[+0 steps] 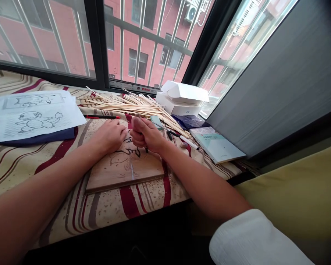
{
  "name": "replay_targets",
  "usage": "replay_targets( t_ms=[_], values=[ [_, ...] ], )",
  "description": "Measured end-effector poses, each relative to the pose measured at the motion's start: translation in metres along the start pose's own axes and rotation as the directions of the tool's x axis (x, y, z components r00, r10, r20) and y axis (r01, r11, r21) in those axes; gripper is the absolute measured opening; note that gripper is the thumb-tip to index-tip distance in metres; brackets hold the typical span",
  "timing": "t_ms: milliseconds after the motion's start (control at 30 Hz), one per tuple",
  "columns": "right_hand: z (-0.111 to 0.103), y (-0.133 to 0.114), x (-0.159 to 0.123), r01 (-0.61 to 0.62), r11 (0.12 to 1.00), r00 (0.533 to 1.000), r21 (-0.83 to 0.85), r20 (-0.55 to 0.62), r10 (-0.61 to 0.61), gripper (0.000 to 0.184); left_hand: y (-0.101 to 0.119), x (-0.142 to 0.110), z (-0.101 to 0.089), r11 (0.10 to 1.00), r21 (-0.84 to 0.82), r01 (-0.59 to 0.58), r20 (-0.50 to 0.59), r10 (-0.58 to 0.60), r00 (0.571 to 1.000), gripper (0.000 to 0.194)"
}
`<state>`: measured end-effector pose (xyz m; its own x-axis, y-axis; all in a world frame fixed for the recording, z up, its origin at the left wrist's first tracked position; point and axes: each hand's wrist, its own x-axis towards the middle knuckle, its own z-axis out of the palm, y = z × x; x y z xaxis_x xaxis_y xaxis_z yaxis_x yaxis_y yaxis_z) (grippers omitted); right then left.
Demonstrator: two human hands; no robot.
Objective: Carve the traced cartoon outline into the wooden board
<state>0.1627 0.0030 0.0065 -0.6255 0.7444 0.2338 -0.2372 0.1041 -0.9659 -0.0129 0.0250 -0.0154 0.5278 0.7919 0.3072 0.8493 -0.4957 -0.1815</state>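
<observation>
A wooden board (127,169) with a dark carved outline lies on the striped cloth in front of me. My left hand (110,135) rests on the board's upper left part, fingers curled down and pressing on it. My right hand (145,135) is closed in a fist around a thin dark carving tool (146,149), whose tip touches the board near the outline. The handle is mostly hidden inside the fist.
A pile of thin wooden sticks (132,105) lies behind the board. Paper drawings (30,114) sit at left, a red pencil (102,117) beside them. White boxes (182,97), a book (219,147) and pens (186,140) lie at right. Window bars stand behind.
</observation>
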Motion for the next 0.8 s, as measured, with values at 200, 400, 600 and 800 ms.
replay_targets(
  t_ms=[200, 400, 600, 800],
  values=[
    [0.004, 0.005, 0.0, 0.082, 0.996, 0.995, -0.036, -0.055, -0.084, 0.04, -0.002, 0.001, 0.001, 0.998, -0.064, 0.01, -0.009, -0.01, 1.0, 0.043],
    [0.005, -0.002, -0.005, 0.127, 0.991, 0.99, -0.039, -0.049, -0.129, 0.048, 0.001, -0.001, -0.002, 0.998, -0.062, -0.002, -0.003, 0.002, 1.0, 0.045],
    [-0.002, -0.017, -0.012, 0.215, 0.976, 0.971, -0.016, -0.106, -0.216, 0.053, 0.002, 0.0, -0.007, 0.996, -0.089, -0.007, 0.028, 0.009, 1.0, 0.052],
    [0.003, -0.007, -0.005, 0.226, 0.97, 0.966, -0.092, -0.108, -0.235, 0.054, -0.001, 0.002, -0.007, 0.997, -0.073, -0.018, 0.058, 0.023, 0.998, 0.05]
  ],
)
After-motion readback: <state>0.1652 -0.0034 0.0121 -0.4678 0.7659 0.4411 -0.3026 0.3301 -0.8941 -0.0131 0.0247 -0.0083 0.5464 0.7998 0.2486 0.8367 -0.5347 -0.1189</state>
